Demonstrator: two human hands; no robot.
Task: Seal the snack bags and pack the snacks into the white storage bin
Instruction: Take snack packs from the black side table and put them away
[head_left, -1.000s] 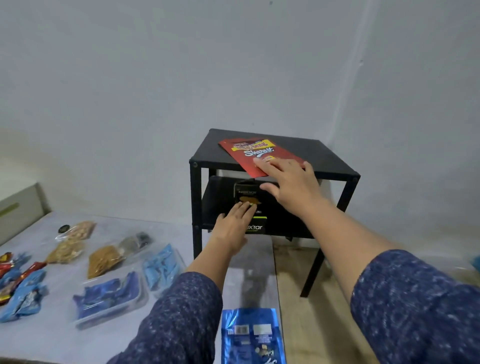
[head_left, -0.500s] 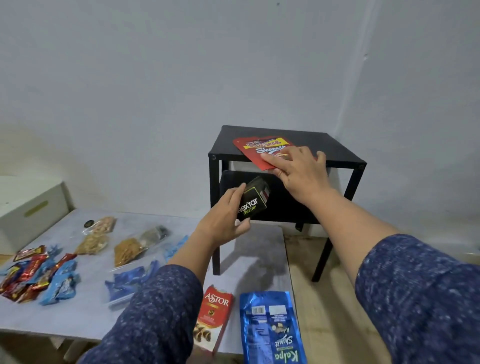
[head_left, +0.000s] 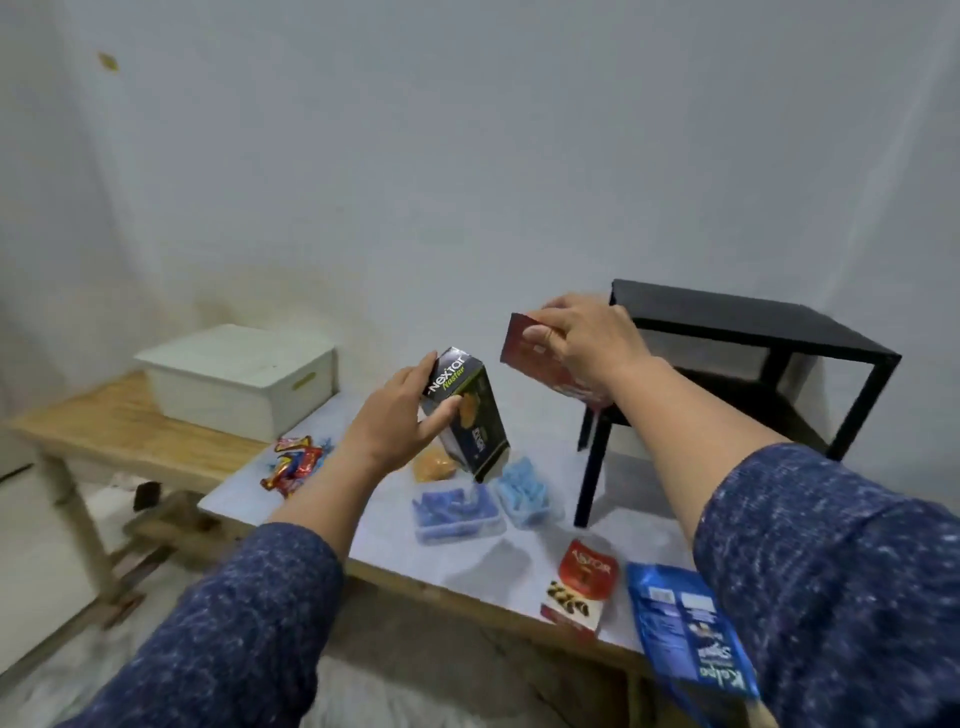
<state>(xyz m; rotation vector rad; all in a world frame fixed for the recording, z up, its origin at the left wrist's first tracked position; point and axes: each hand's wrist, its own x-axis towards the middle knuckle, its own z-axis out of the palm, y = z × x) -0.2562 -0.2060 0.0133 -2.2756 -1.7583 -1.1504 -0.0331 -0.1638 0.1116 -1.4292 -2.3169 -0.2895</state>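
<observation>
My left hand (head_left: 397, 418) grips a black Nextar box (head_left: 470, 415) and holds it tilted above the table. My right hand (head_left: 582, 338) holds a red snack pouch (head_left: 524, 345) in the air just left of the black shelf. The white storage bin (head_left: 244, 379), lid on, stands at the far left on a wooden bench. On the grey table lie clear bags of blue wrapped snacks (head_left: 454, 512), a lighter blue bag (head_left: 527, 491) and a bag of brown snacks (head_left: 434, 465), partly hidden behind the box.
A black two-tier shelf (head_left: 753, 332) stands on the table's right side. A red Astor box (head_left: 582, 587) and a blue Kalpa pouch (head_left: 685, 629) lie at the near edge. Loose red and blue candies (head_left: 293, 462) sit near the table's left edge. The wooden bench (head_left: 119, 431) adjoins it.
Both hands have swung left, away from the shelf: the red pouch is lifted off the shelf top and the Nextar box is carried out over the table. My view has turned left too.
</observation>
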